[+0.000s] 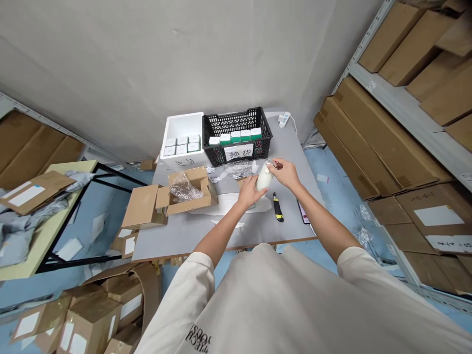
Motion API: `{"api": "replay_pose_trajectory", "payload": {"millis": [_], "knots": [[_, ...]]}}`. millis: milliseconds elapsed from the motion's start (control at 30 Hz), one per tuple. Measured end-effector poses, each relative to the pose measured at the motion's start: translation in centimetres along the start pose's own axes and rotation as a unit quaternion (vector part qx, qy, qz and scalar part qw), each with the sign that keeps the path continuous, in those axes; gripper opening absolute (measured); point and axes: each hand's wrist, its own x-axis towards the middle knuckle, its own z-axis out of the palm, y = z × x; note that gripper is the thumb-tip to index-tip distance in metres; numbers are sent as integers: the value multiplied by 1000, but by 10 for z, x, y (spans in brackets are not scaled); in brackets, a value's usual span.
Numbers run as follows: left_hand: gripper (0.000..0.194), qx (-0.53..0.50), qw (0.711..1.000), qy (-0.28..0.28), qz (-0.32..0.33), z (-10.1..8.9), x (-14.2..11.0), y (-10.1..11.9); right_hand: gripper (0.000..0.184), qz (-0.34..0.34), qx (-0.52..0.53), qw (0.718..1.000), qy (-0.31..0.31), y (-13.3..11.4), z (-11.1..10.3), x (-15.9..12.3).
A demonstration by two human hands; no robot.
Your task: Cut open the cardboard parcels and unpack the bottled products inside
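Note:
Over the grey table, my left hand (pixel 248 192) is wrapped round the lower part of a pale, whitish bottle (pixel 264 179), which tilts slightly to the right. My right hand (pixel 286 173) has its fingers closed at the bottle's top end, where a thin loop or rim shows; I cannot make out exactly what they pinch. Just below the bottle lies a utility knife (pixel 278 207) in black and yellow. An open cardboard box (pixel 191 204) with crumpled clear plastic wrap (pixel 183 188) inside stands to the left of my hands.
At the table's back, a black crate (pixel 263 140) and a white foam box (pixel 166 135) hold several small white boxes. A phone (pixel 304 212) lies at the right, a power strip (pixel 283 119) behind. Another carton (pixel 142 206) sits at the left edge. Carton-filled shelves (pixel 356 69) flank the right.

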Motion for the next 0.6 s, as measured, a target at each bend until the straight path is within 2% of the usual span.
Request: {"api": "replay_pose_trajectory", "payload": {"millis": [133, 267, 367, 433, 500, 600], "knots": [[58, -69, 996, 39, -32, 1, -1, -6, 66, 12, 125, 991, -51, 13, 12, -8], [54, -129, 989, 48, -59, 2, 0, -13, 62, 0, 217, 968, -130, 25, 26, -22], [59, -200, 976, 51, -74, 6, 1, -19, 62, 13, 263, 950, -170, 32, 36, -30], [66, -268, 959, 52, -79, 8, 1, -22, 67, 26, 283, 944, -169, 35, 40, -31], [65, -307, 948, 56, -66, 7, 0, -23, 67, 36, 285, 946, -147, 37, 43, -30], [53, -271, 959, 69, -41, 1, 0, -22, 57, 54, 274, 952, -123, 39, 46, -27]]}}
